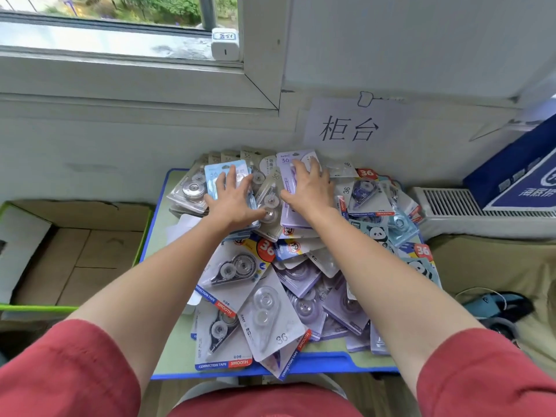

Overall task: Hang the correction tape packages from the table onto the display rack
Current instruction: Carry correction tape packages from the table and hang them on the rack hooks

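A heap of correction tape packages [264, 311] covers the small blue-rimmed table [325, 361]. My left hand [233, 200] lies flat, fingers spread, on a light-blue package [215, 173] at the far left of the heap. My right hand [308, 189] rests with straight fingers on a lilac package [287, 159] at the far middle. Neither hand grips anything. No display rack is in view.
An open cardboard box [81, 254] stands left of the table. A white radiator grille [451, 203] and a blue carton [517, 173] sit at the right, cables and a dark tool [496, 305] below them. A paper sign [349, 127] hangs on the wall.
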Demonstrator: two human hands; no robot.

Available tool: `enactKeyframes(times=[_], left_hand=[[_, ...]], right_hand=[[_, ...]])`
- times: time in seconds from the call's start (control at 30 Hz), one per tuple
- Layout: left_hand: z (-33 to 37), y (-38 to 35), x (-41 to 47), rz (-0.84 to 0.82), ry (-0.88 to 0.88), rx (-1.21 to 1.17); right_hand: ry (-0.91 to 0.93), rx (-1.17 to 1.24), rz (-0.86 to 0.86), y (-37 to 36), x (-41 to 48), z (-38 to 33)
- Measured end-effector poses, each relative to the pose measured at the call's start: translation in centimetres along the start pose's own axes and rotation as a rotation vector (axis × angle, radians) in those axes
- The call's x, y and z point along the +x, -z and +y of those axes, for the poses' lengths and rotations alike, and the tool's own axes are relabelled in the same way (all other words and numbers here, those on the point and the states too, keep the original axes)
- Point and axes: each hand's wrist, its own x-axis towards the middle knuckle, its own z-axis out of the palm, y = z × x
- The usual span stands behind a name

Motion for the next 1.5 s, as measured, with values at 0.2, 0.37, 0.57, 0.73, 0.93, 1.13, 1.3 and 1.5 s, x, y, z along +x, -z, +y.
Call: enactKeyframes(times=[0.2, 0.37, 0.57, 0.73, 0.93, 1.13, 1.3, 1.5], left_hand=[[0.4, 0.7, -2.2, 0.111, -0.033, -0.002], [0.3, 0.7, -5.9, 0.114, -0.047, 0.021], [-0.1, 0.5, -11.8, 0.135, -0.142, -0.003], [0.4, -1.7, -18.7, 0.091, -0.247, -0.006], [3.0, -5.8, -26.6, 0.041, -0.412, 0.007], [9.5, -11.3, -34.5, -0.077, -0.572, 0.048], [16.0, -17.1, -43.8, -0.118, -0.733, 0.085], [22.9, -24.7, -57.2, -0.219, -0.92, 0.135]], right_hand=[[0.032, 0.04, 0.045, 0.6, -1.7, 1.2], [0.049, -0.007, 0.099, 0.3, -5.5, 1.6], [-0.018, -0.012, 0.168, -0.5, -12.8, 1.4], [-0.098, 0.033, 0.203, -2.1, -22.0, 1.6], [-0.301, 0.058, 0.205, -3.5, -33.7, 4.8], [-0.505, 0.039, 0.287, -3.2, -45.3, 11.2], [-0.718, 0.05, 0.337, -3.1, -58.1, 17.7], [-0.979, 0.071, 0.347, -4.1, -76.0, 24.3]])
